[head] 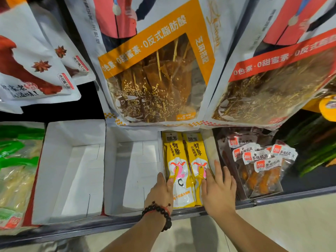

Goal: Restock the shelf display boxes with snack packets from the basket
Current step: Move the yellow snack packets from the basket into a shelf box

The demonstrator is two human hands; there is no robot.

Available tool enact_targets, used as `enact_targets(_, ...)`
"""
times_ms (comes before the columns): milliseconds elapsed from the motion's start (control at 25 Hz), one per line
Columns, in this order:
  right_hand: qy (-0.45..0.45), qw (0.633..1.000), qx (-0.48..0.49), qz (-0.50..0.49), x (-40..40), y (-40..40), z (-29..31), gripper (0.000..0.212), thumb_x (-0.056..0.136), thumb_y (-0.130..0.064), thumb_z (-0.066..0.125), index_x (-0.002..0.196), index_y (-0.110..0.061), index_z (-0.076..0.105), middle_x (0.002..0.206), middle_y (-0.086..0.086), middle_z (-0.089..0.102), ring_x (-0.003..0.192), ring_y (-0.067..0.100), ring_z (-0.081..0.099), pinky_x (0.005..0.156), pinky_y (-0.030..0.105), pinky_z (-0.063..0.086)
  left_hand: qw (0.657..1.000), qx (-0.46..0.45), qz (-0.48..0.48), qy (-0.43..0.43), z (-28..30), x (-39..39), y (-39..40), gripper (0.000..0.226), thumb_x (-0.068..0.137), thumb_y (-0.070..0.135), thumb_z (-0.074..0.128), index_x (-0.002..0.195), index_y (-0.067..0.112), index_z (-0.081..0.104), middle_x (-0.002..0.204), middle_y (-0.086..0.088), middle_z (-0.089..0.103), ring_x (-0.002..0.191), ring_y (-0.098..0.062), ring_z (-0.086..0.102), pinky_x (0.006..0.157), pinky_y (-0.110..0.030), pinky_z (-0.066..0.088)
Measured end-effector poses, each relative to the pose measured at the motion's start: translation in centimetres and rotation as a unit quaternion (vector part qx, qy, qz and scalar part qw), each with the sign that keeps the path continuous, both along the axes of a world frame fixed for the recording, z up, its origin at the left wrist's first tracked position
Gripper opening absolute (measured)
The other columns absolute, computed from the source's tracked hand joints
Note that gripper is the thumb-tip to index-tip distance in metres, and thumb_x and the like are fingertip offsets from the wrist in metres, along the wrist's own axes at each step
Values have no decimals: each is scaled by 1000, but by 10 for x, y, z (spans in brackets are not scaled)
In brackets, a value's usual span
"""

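Yellow-and-white snack packets (pixel 179 160) stand in rows inside a white display box (pixel 209 142) on the shelf. My left hand (pixel 161 192), with a dark bead bracelet at the wrist, lies at the box's left wall, its thumb on the left packet. My right hand (pixel 219 190) rests flat with straight fingers on the right packets (pixel 197 157). Left of them are two white display boxes (pixel 72 170), (pixel 134 170) with nothing inside. No basket is in view.
Large hanging bags of skewered snacks (pixel 158 79) overhang the boxes from above. Clear packets with red labels (pixel 258 164) fill the space to the right, green-topped packets (pixel 16 160) the far left. The metal shelf edge (pixel 272 199) runs along the front.
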State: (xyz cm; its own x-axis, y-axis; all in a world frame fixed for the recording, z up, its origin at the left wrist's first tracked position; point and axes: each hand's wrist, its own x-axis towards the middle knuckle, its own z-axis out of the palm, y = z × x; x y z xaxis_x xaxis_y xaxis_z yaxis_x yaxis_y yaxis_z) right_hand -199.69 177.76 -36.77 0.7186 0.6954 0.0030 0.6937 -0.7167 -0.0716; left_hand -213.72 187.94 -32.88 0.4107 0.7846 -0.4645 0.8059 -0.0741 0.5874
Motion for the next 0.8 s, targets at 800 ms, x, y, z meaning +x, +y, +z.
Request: enact_targets(800, 52, 998, 46, -5, -4, -32, 4, 56, 86, -54, 27, 126, -27, 57, 147, 9, 37, 135, 29, 31, 106, 50, 31, 1000, -15, -4, -7, -11, 0, 2, 52, 96, 56, 20, 136, 24, 30, 107, 0, 64, 89, -19, 64, 78, -31, 51)
